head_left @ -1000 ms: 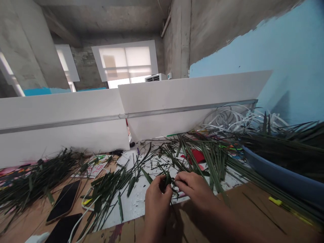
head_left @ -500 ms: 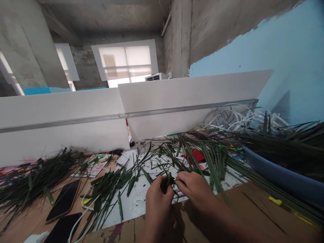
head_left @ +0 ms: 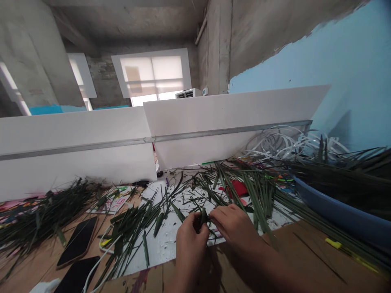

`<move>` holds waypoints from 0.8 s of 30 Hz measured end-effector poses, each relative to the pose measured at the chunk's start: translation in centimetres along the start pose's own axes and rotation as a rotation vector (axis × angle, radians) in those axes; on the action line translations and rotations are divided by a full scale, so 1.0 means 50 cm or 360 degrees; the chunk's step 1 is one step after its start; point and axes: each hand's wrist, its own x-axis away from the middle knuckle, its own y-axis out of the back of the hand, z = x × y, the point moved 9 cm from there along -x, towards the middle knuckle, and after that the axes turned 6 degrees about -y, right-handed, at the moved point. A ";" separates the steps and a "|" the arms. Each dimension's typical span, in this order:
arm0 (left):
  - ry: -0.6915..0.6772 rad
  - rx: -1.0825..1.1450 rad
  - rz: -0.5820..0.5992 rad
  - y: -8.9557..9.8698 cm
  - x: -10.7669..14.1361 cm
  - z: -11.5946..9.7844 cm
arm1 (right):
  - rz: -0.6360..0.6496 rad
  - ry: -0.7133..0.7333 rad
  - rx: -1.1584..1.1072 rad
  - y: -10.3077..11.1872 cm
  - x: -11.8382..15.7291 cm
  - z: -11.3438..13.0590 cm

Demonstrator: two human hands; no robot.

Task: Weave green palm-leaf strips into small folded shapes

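Observation:
A small dark green leaf piece (head_left: pixel 204 216), apparently folded, sits between my two hands above the white sheet. My left hand (head_left: pixel 192 237) grips it between thumb and fingers. From the right, my right hand (head_left: pixel 234 224) pinches at its edge with the fingertips together; the exact part held is hidden. Cut green leaf strips (head_left: pixel 137 221) lie to the left of my hands, and longer leaf blades (head_left: pixel 259 193) spread beyond my right hand. A red piece (head_left: pixel 237 188) shows among those blades.
Two phones (head_left: pixel 80 240) and a white cable (head_left: pixel 102 254) lie at the left, near a leaf heap (head_left: pixel 51 215). A blue basin (head_left: pixel 332 209) full of long leaves stands at the right. Yellow cutter (head_left: pixel 332 243) lies on cardboard (head_left: pixel 293 260). White panels (head_left: pixel 195 150) stand behind.
My right hand has shifted slightly, its fingers turning a little upward at the leaf piece. The left hand keeps nearly the same place and hold.

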 end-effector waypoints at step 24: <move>-0.0001 0.0525 0.0007 -0.032 0.000 0.031 | 0.0310 -0.0903 -0.1322 -0.080 0.017 -0.064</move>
